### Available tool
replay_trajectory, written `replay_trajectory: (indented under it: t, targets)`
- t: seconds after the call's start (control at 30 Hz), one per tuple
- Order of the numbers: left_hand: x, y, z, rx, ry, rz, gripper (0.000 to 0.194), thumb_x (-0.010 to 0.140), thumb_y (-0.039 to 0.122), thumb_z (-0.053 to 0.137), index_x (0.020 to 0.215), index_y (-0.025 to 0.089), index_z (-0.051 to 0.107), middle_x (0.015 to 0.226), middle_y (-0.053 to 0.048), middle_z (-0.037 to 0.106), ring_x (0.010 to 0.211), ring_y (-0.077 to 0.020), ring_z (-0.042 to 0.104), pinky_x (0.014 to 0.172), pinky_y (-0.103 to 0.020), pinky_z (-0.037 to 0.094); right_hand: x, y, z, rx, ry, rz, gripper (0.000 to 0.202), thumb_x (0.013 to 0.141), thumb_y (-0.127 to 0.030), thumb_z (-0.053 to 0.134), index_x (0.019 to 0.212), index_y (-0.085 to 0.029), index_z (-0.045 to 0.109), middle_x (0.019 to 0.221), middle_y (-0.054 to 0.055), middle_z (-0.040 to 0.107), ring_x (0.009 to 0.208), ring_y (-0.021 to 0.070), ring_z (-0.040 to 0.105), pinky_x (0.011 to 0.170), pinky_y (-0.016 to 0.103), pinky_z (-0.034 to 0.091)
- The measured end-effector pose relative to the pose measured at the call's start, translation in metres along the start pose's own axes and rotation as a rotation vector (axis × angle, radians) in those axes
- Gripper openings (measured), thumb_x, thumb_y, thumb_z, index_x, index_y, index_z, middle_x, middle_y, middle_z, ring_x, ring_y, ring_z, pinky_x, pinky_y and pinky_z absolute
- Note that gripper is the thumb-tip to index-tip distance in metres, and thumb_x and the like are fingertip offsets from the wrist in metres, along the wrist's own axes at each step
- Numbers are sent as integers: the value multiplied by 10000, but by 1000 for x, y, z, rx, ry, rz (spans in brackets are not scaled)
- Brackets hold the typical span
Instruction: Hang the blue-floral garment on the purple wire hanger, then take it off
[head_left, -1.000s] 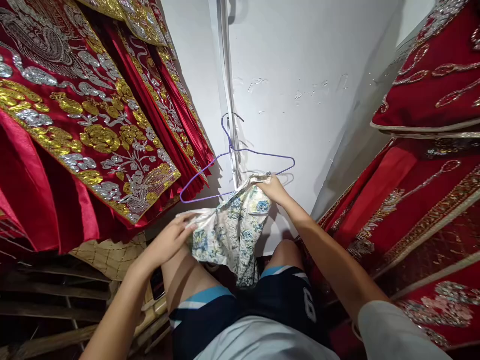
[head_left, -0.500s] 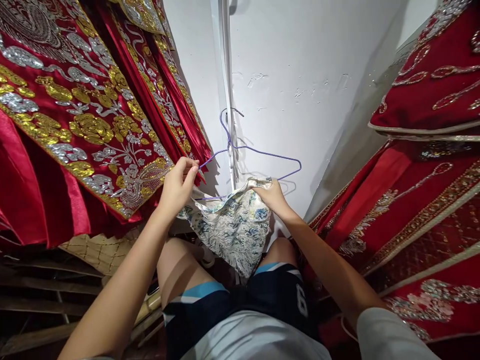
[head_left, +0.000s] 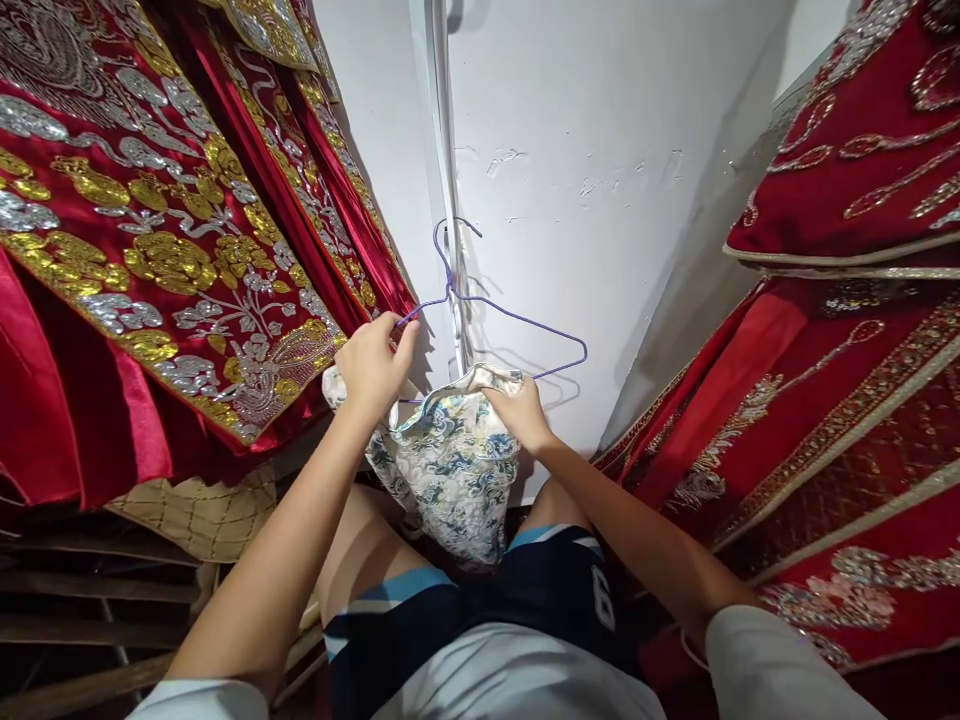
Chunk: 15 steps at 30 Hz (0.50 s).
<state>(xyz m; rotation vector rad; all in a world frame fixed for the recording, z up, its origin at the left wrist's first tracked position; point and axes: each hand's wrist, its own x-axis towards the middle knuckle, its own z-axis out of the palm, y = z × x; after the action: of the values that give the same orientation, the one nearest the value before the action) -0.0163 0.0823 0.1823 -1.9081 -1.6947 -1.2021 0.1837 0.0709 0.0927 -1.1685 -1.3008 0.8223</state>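
Observation:
A purple wire hanger (head_left: 517,318) is upright before the wall, its hook beside a white vertical strip. My left hand (head_left: 375,365) is closed, thumb and fingers pinching the hanger's left arm near its slope. Below hangs a small white garment (head_left: 457,480) with a blue, green and yellow print. My right hand (head_left: 521,412) grips its upper edge by the hanger's lower bar. Part of the garment shows left of my left wrist. The hanger's left end is hidden behind my left hand and the cloth. Its right end is bare.
Red clothing with gold and silver sequins (head_left: 176,265) hangs at the left. More beaded red clothing (head_left: 795,360) hangs at the right. Wooden slats (head_left: 97,585) lie low at the left. A white wall (head_left: 547,120) with scuffed marks is ahead.
The garment's left part has shifted outward and now shows beyond my left wrist. My left fingers have moved slightly along the hanger's arm towards its middle. The camera view has shifted a little.

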Motion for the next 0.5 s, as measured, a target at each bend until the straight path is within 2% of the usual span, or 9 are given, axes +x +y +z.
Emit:
replay_trajectory:
  t: [0.1, 0.17, 0.23, 0.3, 0.33, 0.37, 0.43, 0.5]
  targets:
    - [9, -4, -1, -8, -4, 89, 411, 998, 513, 404, 1006, 218, 691, 746, -50, 661, 744, -233, 604, 634, -290, 282, -3, -5, -3, 9, -19, -77, 274, 752, -364, 661, 942, -168, 638, 899, 83, 708, 805, 229, 639, 726, 326, 521]
    - [13, -13, -4, -12, -21, 154, 418, 1003, 501, 392, 954, 214, 692, 692, -40, 629, 693, -213, 583, 633, -292, 289, -4, -6, -15, 14, 31, -210, 409, 766, -317, 640, 1150, -181, 600, 1044, 89, 696, 882, 230, 640, 759, 328, 528]
    - [18, -22, -7, -18, -52, 223, 421, 995, 493, 396, 888, 204, 682, 690, -45, 611, 680, -204, 565, 649, -297, 318, -1, -6, -33, 12, 149, -306, 657, 786, -282, 622, 1412, -222, 433, 1152, 94, 667, 922, 230, 638, 770, 339, 536]
    - [23, -28, -12, -28, -97, 288, 426, 989, 488, 396, 838, 196, 666, 715, -58, 604, 685, -200, 553, 672, -303, 351, 7, -6, -56, -6, 230, -338, 802, 799, -281, 630, 1527, -238, 297, 1134, 96, 674, 882, 229, 641, 759, 359, 542]
    - [26, -29, -15, -31, -118, 316, 426, 987, 485, 396, 824, 193, 660, 728, -63, 601, 689, -199, 550, 682, -306, 364, 13, -7, -68, -24, 228, -336, 805, 788, -289, 658, 1521, -222, 333, 1084, 95, 691, 848, 230, 644, 757, 372, 544]
    - [28, -29, -17, -30, -127, 335, 422, 987, 482, 398, 821, 192, 656, 741, -67, 598, 697, -200, 550, 690, -308, 374, 20, -11, -79, -48, 193, -328, 757, 756, -295, 703, 1461, -195, 445, 1040, 97, 707, 834, 235, 648, 770, 386, 543]
    - [32, -28, -22, -11, -111, 338, 406, 984, 479, 410, 838, 192, 657, 786, -74, 598, 728, -206, 560, 698, -313, 386, 32, -24, -100, -114, 44, -266, 545, 670, -316, 793, 1172, -131, 686, 969, 114, 734, 854, 264, 665, 813, 412, 535]
    - [35, -28, -26, 12, -63, 296, 387, 971, 497, 444, 855, 196, 656, 874, -86, 609, 794, -222, 577, 705, -319, 394, 41, -45, -119, -164, -150, -189, 391, 642, -348, 832, 952, -122, 760, 934, 118, 754, 873, 285, 677, 819, 412, 531]
